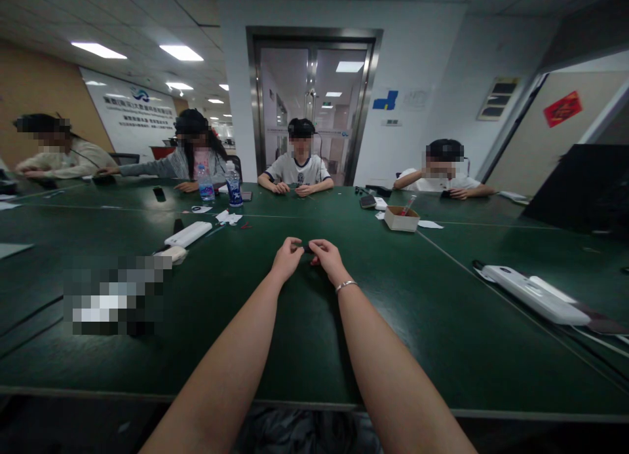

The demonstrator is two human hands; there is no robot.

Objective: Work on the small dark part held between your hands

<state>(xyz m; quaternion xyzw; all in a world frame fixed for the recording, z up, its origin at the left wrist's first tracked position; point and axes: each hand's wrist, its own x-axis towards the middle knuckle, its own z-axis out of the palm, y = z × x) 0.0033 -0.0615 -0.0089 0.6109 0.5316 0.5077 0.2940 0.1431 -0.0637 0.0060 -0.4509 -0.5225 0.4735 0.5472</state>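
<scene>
Both my hands meet over the middle of a dark green table point(314, 329). A small dark object point(306, 249) sits between my fingertips, too small and shaded to name. My left hand point(287, 257) is closed, its thumb and fingers pinched at the object's left end. On the other side my right hand point(326, 256), with a silver bracelet point(346, 285) at the wrist, pinches the right end. Something reddish point(315, 261) shows just under the right fingers; I cannot make out what it is.
Two bottles point(234, 184), crumpled paper point(228, 217) and a white power strip point(189, 234) lie ahead to the left. A small box point(401, 219) stands ahead right, a white device point(533, 293) nearer. Several people point(301, 169) sit around the far side.
</scene>
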